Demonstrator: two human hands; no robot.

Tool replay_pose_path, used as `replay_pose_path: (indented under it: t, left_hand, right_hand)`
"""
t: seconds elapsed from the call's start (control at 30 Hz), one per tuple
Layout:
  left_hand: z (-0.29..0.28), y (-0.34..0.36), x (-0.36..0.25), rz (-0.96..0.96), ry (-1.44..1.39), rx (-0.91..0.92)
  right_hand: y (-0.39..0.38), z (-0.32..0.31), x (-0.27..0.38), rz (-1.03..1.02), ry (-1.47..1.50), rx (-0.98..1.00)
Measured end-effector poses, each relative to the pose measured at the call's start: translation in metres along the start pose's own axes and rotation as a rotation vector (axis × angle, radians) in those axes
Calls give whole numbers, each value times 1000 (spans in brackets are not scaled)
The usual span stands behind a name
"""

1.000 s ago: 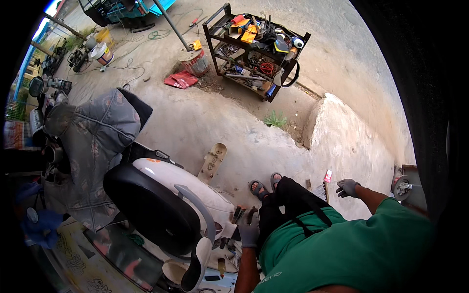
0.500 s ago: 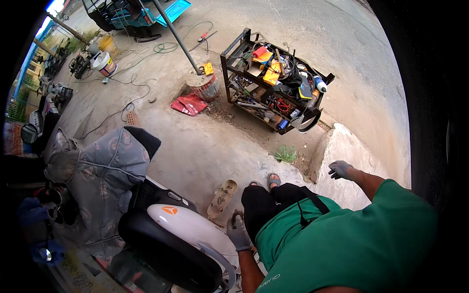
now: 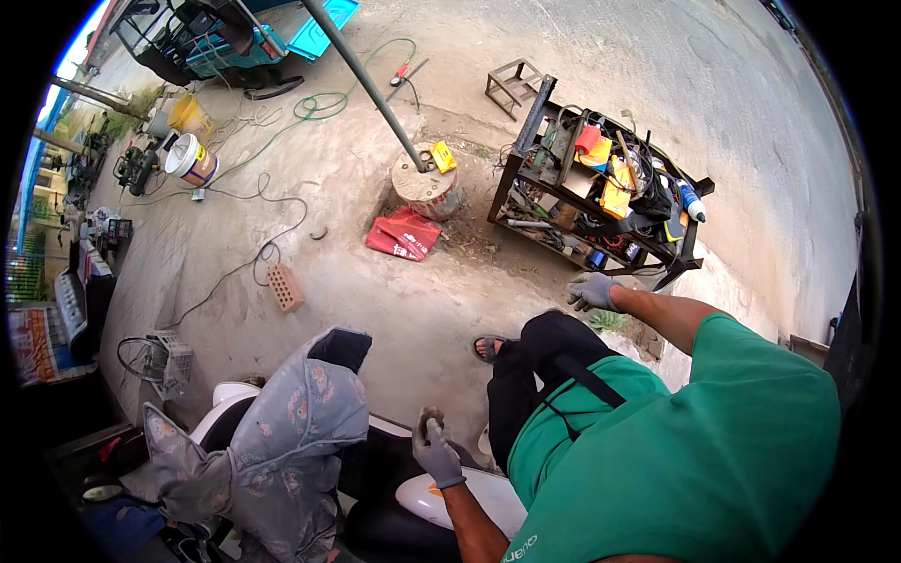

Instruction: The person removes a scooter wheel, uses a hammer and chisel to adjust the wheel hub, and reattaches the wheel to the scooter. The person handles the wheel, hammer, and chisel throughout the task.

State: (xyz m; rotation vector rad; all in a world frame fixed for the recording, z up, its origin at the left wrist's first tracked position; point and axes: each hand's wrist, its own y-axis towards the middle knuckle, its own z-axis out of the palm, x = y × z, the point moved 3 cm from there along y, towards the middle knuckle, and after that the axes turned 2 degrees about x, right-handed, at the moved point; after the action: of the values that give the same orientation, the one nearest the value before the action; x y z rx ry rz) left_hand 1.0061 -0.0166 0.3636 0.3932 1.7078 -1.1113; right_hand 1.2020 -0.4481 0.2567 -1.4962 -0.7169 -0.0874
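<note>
My left hand [image 3: 437,456], in a grey glove, is raised beside the white and black scooter [image 3: 460,497], with fingers curled together. A small dark brown patch [image 3: 430,416] shows at its fingertips; whether it is a held thing or dirt on the glove is unclear. Out ahead of my body, my right hand [image 3: 593,293] hangs in the air near the tool cart, gloved in grey, its fingers loosely extended and holding nothing. A grey patterned quilted cover [image 3: 300,413] drapes over the scooter's front, left of my left hand.
A dark metal tool cart [image 3: 511,188] loaded with tools stands ahead right. Beside it are a round block [image 3: 422,188] with a pole, a red bag [image 3: 404,234] and a small metal stool [image 3: 511,84]. A brick [image 3: 284,288], cables and buckets [image 3: 191,161] lie leftward.
My body has stepped forward along the scooter, and the view has shifted left. My right hand has swung toward the cart; my left hand now lies nearer the quilted cover.
</note>
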Motion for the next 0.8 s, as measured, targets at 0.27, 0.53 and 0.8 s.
replay_pose_path:
  t: [0.27,0.53,0.8]
  left_hand:
    - [41,226,-133,111,99,189]
    - [-21,400,-109,-6,193,-84]
    - [-8,538,-120,-235,415,-28]
  right_hand:
    - [155,67,185,-8,30,-61]
    - [419,101,308,-69,-623,-334]
    - [612,86,311,180,-783,-542]
